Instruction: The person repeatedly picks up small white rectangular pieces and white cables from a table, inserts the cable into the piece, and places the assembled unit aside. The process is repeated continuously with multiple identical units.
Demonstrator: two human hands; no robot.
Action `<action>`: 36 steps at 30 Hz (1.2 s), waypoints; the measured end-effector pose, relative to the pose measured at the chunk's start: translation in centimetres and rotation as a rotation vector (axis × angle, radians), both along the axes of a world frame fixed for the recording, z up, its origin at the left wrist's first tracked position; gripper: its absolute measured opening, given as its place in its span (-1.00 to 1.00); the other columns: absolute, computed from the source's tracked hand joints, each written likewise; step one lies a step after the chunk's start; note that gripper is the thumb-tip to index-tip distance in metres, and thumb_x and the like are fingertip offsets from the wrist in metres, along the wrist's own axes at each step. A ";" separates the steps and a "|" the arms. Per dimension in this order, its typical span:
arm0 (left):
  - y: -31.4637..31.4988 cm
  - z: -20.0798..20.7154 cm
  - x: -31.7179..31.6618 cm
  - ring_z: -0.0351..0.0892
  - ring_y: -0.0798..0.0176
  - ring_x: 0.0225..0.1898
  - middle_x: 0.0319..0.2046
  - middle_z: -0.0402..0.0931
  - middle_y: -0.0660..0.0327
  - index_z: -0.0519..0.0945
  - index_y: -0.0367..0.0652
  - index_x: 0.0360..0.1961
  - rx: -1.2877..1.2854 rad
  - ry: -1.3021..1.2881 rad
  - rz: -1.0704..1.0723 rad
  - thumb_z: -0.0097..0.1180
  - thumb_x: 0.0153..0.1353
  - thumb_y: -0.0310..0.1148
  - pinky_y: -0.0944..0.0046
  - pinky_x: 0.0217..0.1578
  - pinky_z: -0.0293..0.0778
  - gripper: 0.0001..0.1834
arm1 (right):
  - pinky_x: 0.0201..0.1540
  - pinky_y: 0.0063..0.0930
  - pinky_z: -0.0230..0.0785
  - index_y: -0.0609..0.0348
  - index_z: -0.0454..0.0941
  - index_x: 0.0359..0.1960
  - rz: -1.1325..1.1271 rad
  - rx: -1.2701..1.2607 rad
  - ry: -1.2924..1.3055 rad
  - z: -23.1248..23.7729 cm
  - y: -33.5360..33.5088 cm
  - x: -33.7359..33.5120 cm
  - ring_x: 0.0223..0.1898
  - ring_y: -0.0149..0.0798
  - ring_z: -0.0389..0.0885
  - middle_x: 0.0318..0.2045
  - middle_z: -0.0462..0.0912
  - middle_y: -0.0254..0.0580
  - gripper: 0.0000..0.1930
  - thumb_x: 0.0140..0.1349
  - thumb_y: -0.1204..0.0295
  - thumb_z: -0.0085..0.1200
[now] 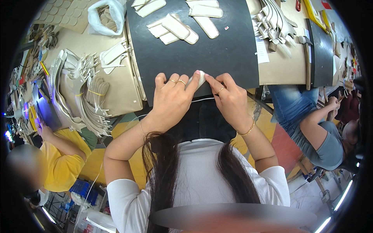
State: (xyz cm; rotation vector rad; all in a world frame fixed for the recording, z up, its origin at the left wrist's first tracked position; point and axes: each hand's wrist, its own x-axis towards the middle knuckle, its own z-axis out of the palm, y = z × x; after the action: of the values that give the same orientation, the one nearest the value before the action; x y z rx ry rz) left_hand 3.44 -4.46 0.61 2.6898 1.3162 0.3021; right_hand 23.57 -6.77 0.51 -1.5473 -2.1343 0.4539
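Between my two hands, at the near edge of a black work mat [194,56], is a small cream-white piece [201,80]. My left hand [173,95] is closed on it, with its index finger pressed along the top. My right hand [231,97] pinches the piece's right side between thumb and fingers. Much of the piece is hidden under my fingers, so its full shape cannot be made out. Farther up the mat, several cream tab-shaped pieces with rounded ends [176,28] lie in loose, overlapping groups.
Left of the mat lie bundles of cream straps [87,97], some banded, and a white plastic bag [106,17] of pieces. To the right are more curved cream strips [274,23], a white paper [262,50] and a hammer [307,58]. People sit at work on both sides.
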 end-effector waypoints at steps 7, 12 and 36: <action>2.7 0.7 -1.9 0.49 0.27 -0.21 -0.31 0.46 0.39 0.65 0.13 0.15 -0.086 -0.025 -0.115 0.16 0.21 -0.38 -0.05 -0.05 0.18 -0.56 | -0.39 -0.36 0.56 -0.02 0.72 0.10 0.109 -0.011 -0.184 1.2 0.7 0.3 -0.45 -0.25 0.65 -0.29 0.54 -0.30 -0.49 0.04 0.62 0.21; 4.5 0.0 -3.3 0.46 0.24 -0.22 -0.33 0.42 0.34 0.70 0.22 0.05 -0.014 -0.086 -0.109 0.28 0.21 -0.31 -0.01 -0.07 0.18 -0.65 | -0.35 -0.38 0.56 -0.03 0.69 0.14 0.226 -0.020 -0.166 0.6 4.1 0.1 -0.42 -0.21 0.66 -0.28 0.56 -0.27 -0.50 0.10 0.59 0.23; 2.2 -1.2 -2.9 0.49 0.23 -0.07 -0.17 0.50 0.34 0.74 0.11 0.02 0.064 -0.188 0.038 0.44 0.11 -0.26 0.04 -0.04 0.14 -0.60 | -0.28 -0.18 0.55 0.17 0.73 -0.12 0.056 -0.230 0.153 2.2 5.4 -2.3 -0.34 0.03 0.70 -0.30 0.62 -0.14 -0.82 0.28 0.45 0.24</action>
State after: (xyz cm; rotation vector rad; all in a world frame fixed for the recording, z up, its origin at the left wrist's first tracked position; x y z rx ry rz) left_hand 0.58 -2.26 -0.60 2.6125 1.3239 0.5954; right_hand 21.32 -1.42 2.70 -1.5202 -2.0690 0.8357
